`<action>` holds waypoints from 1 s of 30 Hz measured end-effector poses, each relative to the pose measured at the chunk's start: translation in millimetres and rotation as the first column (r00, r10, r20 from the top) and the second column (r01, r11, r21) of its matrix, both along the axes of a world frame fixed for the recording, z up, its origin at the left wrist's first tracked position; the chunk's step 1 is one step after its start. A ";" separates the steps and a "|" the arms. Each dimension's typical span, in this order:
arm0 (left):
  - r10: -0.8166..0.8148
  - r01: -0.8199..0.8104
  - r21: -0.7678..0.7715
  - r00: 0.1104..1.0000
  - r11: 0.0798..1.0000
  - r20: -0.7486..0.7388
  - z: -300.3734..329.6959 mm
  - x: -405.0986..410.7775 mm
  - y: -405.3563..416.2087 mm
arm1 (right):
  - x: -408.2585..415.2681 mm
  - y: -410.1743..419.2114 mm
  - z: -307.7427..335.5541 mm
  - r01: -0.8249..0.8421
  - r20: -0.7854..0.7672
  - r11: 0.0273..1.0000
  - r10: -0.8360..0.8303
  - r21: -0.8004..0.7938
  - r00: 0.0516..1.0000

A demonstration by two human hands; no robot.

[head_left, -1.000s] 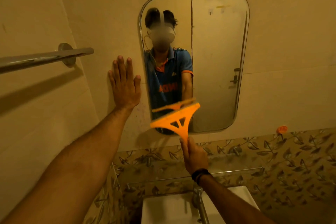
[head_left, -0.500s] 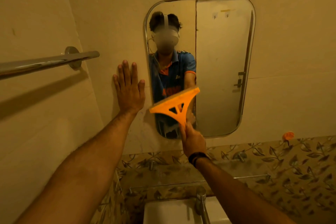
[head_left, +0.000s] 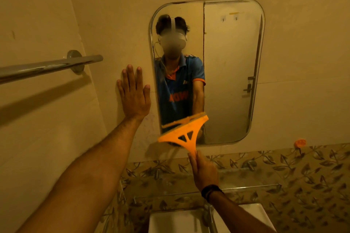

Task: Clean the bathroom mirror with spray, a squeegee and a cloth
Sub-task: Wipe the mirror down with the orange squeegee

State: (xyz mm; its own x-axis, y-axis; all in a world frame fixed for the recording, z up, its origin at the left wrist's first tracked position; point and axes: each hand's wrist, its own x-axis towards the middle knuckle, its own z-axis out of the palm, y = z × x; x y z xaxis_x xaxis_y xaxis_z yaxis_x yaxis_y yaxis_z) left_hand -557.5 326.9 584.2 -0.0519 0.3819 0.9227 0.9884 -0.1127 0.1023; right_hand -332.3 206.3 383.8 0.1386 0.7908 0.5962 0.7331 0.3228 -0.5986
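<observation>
While the right hand grips the orange squeegee by its handle, the blade above that grip meets the mirror near its lower left corner. Left of the grip, the left hand presses flat on the wall, fingers straight.

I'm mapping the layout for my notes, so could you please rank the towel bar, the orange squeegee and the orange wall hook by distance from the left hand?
From the left hand:
1. Orange squeegee, lower right.
2. Towel bar, left.
3. Orange wall hook, far right.
</observation>
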 end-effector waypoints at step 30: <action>0.021 -0.022 -0.164 1.000 0.986 -0.012 4.1 0.7 -13.3 | 22.2 -14.8 -24.2 0.037 0.180 0.977 0.002 -0.211 0.984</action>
